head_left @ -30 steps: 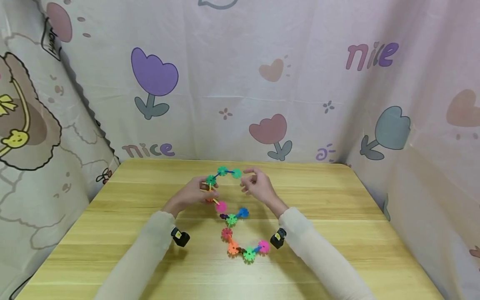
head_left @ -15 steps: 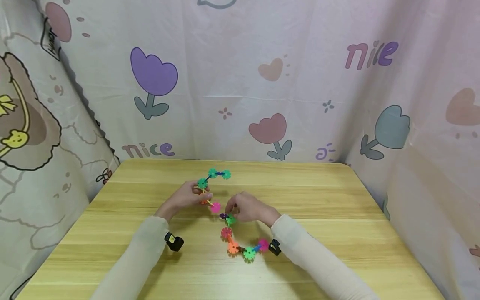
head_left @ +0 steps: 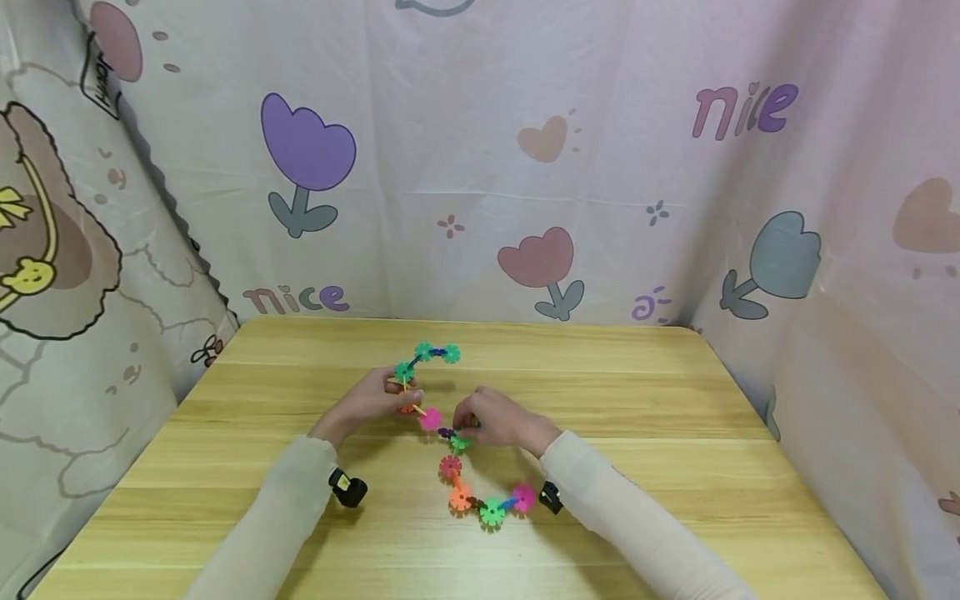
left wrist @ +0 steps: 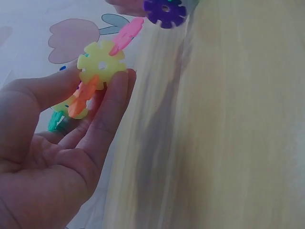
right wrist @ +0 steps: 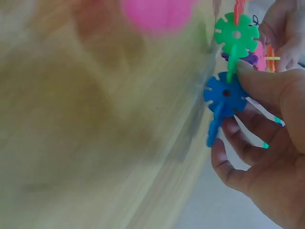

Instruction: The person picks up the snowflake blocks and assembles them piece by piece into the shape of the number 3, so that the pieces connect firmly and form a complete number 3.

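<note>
A winding chain of interlocking snowflake discs runs across the table, with its lower part ending in a pink disc [head_left: 522,499]. My left hand [head_left: 367,398] holds the upper part, pinching a yellow disc [left wrist: 102,64] beside an orange disc [left wrist: 83,97]. Teal discs [head_left: 424,352] curve above that hand. My right hand [head_left: 497,417] pinches the chain near a blue disc [right wrist: 226,94] and a green disc [right wrist: 237,35]. Between the hands, a pink disc [left wrist: 127,36] lies close to a purple disc [left wrist: 165,13]; I cannot tell whether they are joined.
The wooden table [head_left: 637,375] spreads around the chain on every side. A patterned cloth [head_left: 450,150] hangs behind the table and along its sides. A black wrist camera [head_left: 348,487] sits at the left sleeve, another camera [head_left: 551,497] at the right.
My right hand has come down from beside the top teal disc to the green and blue discs. The left hand, with the upper part, has shifted slightly left. The lower chain has moved a little.
</note>
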Demonstrator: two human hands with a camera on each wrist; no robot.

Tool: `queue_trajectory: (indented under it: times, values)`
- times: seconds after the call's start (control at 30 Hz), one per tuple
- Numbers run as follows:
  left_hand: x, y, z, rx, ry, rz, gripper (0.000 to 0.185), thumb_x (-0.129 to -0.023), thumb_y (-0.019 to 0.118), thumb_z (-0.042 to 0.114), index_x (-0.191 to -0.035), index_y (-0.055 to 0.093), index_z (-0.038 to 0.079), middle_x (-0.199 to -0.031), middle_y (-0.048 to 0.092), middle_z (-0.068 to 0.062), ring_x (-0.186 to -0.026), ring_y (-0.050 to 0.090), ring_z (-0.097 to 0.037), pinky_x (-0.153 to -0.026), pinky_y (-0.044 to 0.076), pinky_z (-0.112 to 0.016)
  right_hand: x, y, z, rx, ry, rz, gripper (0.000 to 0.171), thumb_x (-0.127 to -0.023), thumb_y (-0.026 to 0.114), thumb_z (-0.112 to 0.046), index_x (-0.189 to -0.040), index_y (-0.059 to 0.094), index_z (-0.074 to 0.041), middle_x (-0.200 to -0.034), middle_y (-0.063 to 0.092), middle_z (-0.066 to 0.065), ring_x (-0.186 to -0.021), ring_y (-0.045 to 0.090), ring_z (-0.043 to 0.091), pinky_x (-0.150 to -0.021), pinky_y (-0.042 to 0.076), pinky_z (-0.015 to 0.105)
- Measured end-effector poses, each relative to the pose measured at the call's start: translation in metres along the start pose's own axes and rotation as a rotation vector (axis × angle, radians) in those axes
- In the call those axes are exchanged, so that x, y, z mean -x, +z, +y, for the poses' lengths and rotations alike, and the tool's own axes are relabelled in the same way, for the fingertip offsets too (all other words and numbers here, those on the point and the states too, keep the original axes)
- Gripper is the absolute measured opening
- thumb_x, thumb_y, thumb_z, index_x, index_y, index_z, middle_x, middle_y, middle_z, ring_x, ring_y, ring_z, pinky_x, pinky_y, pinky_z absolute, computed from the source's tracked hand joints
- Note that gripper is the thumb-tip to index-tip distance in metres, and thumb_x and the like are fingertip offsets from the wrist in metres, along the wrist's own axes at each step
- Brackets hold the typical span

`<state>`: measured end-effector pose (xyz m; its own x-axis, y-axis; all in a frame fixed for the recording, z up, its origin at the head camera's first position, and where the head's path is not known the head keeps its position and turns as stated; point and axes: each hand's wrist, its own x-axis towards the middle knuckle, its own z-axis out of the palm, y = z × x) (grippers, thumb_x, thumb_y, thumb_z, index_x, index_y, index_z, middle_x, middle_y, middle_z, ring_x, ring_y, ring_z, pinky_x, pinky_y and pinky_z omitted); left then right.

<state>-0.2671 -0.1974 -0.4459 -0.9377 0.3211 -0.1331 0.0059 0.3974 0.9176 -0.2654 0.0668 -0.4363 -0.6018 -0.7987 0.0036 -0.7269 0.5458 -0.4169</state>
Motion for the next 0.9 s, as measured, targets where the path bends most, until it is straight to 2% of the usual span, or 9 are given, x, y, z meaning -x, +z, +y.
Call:
queue_trajectory:
  times: [0.23,0.4,0.5,0.73,0.9]
  values:
    - [-0.0008,0.0022,-0.0043,0.041,-0.015,-0.006,0.028,-0.102,0.068,0.025,-0.115,0.061,0.002,-0.102,0.074,-0.007,-0.087,0.066,-0.012,-0.075,0.052,-0.028,0.0018,0.0016,0.0014,-0.023,0.026,0.030,0.010,-0.097,0.072,-0.014,-0.104,0.077,-0.009,-0.091,0.075,0.001,-0.075,0.060,0.003,-0.071,0.053,0.018]
    - [-0.0010,0.0042,-0.0045,0.114,-0.044,0.000,0.028,-0.102,0.067,0.024,-0.116,0.059,0.003,-0.101,0.073,-0.006,-0.091,0.072,-0.015,-0.084,0.061,-0.032,0.0027,0.0019,0.0008,-0.040,0.051,0.052,0.011,-0.098,0.071,-0.014,-0.106,0.075,-0.007,-0.091,0.074,0.002,-0.075,0.060,0.003,-0.072,0.053,0.018]
    - [-0.0010,0.0049,-0.0043,0.139,-0.049,0.002,0.030,-0.102,0.067,0.024,-0.119,0.057,0.001,-0.104,0.073,-0.008,-0.094,0.075,-0.017,-0.089,0.063,-0.036,0.0028,0.0020,0.0010,-0.042,0.051,0.056,0.011,-0.098,0.071,-0.014,-0.106,0.075,-0.007,-0.090,0.074,0.002,-0.074,0.060,0.003,-0.071,0.053,0.018]
    - [-0.0025,0.0046,-0.0057,0.158,-0.054,0.003,0.029,-0.103,0.066,0.022,-0.119,0.056,0.000,-0.103,0.074,-0.009,-0.098,0.076,-0.022,-0.091,0.062,-0.038,0.0036,0.0019,0.0011,-0.052,0.044,0.063,0.011,-0.099,0.070,-0.014,-0.105,0.075,-0.006,-0.091,0.075,0.003,-0.073,0.061,0.003,-0.069,0.053,0.017]
    - [-0.0057,0.0041,-0.0059,0.174,-0.069,0.003,0.028,-0.102,0.067,0.021,-0.120,0.055,0.003,-0.101,0.074,-0.006,-0.095,0.077,-0.021,-0.090,0.062,-0.036,0.0036,0.0020,0.0017,-0.051,0.047,0.059,0.011,-0.099,0.069,-0.014,-0.105,0.074,-0.006,-0.091,0.074,0.003,-0.073,0.060,0.002,-0.069,0.052,0.017]
